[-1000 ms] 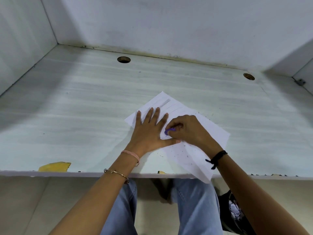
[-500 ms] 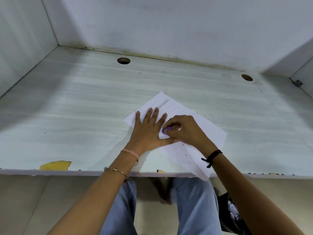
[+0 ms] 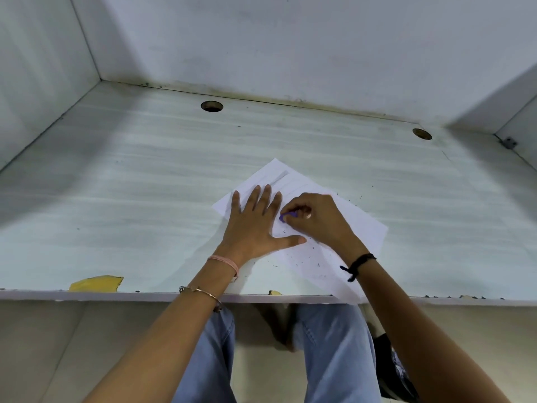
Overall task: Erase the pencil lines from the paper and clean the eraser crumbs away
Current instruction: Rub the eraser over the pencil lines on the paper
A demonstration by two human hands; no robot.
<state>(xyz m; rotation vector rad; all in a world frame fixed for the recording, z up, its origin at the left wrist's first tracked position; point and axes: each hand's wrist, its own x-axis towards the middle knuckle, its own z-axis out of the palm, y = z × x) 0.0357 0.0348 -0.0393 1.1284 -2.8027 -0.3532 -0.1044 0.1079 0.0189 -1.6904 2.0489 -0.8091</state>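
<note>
Since half a second ago, the right hand (image 3: 316, 222) has been carried slightly toward 12 o'clock along the paper (image 3: 357, 225), and the eraser (image 3: 286, 216) has been brought closer to the left fingers. The left hand (image 3: 252, 228) has been kept flat where it was.

One sheet of paper is counted, lying at 5 o'clock of the bench (image 3: 145, 199) centre, with its near corner hanging over the front edge at 6 o'clock. One purple eraser is pinched in the narrow grip of the right hand and pressed to the sheet just beside the left index finger. The left grip is wide: the fingers are spread, nothing is held, and the palm is pressed on the paper. Faint pencil lines (image 3: 279, 178) are seen at 12 o'clock of the hands; their number cannot be told. Dark crumbs (image 3: 308, 260) are scattered at 5 o'clock of the hands, too many and too small to be counted.

Two holes (image 3: 211, 106) are cut in the bench, at 11 and 2 o'clock. Two yellow patches (image 3: 96, 283) are seen at the front edge. Three wristbands (image 3: 223, 261) are worn, two on the left and one on the right.

Most of the eraser is hidden by the fingers. A dark object (image 3: 392, 370) at 5 o'clock, below the bench, cannot be made out.
</note>
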